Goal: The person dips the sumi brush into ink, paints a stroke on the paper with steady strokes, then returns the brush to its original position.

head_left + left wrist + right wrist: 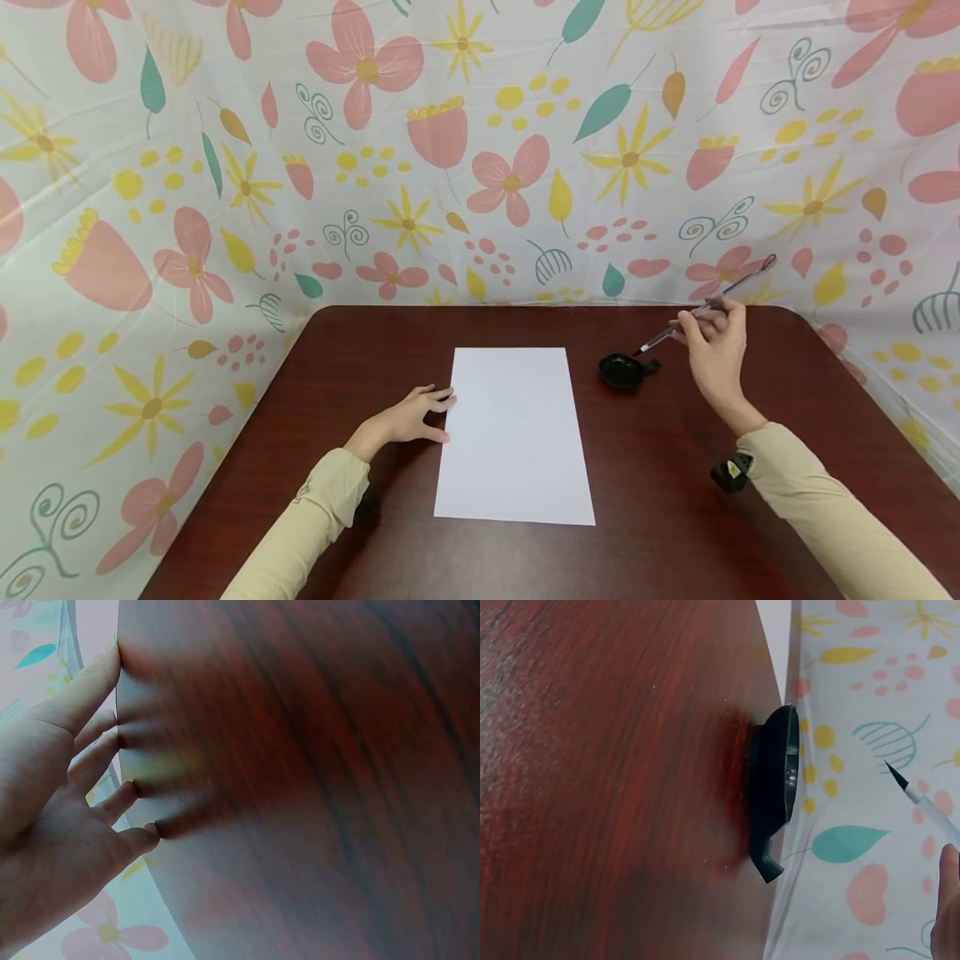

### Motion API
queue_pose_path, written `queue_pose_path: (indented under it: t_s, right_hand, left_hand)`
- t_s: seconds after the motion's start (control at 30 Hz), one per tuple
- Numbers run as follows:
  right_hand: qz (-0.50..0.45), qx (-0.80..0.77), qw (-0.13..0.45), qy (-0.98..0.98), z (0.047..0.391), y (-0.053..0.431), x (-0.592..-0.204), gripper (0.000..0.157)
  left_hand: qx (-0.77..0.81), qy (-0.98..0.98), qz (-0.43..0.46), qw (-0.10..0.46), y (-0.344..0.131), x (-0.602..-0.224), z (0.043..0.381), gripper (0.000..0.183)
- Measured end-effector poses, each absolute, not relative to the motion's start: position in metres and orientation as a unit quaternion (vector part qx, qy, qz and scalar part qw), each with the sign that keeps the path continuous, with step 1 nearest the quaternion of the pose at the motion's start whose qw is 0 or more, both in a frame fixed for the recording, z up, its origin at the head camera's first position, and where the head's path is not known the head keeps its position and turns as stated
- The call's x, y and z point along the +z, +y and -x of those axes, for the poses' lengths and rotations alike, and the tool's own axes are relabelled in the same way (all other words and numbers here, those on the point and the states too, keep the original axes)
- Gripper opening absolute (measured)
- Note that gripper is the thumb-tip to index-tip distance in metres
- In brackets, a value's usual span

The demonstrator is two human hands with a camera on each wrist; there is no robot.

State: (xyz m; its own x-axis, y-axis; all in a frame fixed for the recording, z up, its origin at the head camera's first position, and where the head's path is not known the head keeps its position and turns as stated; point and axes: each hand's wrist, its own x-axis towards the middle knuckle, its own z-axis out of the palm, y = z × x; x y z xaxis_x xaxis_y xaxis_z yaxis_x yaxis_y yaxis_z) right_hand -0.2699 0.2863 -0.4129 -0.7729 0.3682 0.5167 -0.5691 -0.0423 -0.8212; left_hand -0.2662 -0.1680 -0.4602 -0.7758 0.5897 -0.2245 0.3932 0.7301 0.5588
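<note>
In the head view my right hand (716,346) pinches a slim brush (662,336), its dark tip pointing down and left. Beneath that tip stands a small black dish (621,372) with a short handle on its right side. The right wrist view shows the dish (769,780) side-on, and the dark bristle tip of the brush (897,776) raised above it, apart from it. A blank white sheet of paper (513,433) lies flat in the middle. My left hand (408,417) rests at its left edge, fingers spread, fingertips on the paper's border and the table.
The dark reddish-brown table (645,517) carries the paper and dish. Behind it and along the sides hangs a white cloth (450,200) printed with flowers and leaves. A small black device (730,472) is strapped at the right sleeve's cuff.
</note>
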Motion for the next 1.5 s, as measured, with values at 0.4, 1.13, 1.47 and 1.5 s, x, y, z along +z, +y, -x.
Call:
queue_pose_path:
  t_s: [0.4,1.13,1.47,1.5]
  right_hand:
    - [-0.099,0.730,0.324,-0.593,0.279,0.282,-0.419,0.039]
    - [-0.150,0.690,0.323,-0.630,0.264,0.259,-0.397,0.035]
    - [-0.153,0.678,0.321,-0.643,0.263,0.251,-0.394,0.034]
    - [-0.154,0.676,0.323,-0.645,0.263,0.251,-0.393,0.034]
  left_hand:
    - [0.261,0.905,-0.272,0.194,-0.168,-0.460,0.265,0.072]
    - [0.251,0.909,-0.271,0.193,-0.168,-0.460,0.265,0.071]
    - [0.241,0.912,-0.268,0.198,-0.168,-0.460,0.265,0.072]
    - [0.240,0.912,-0.269,0.198,-0.168,-0.460,0.265,0.072]
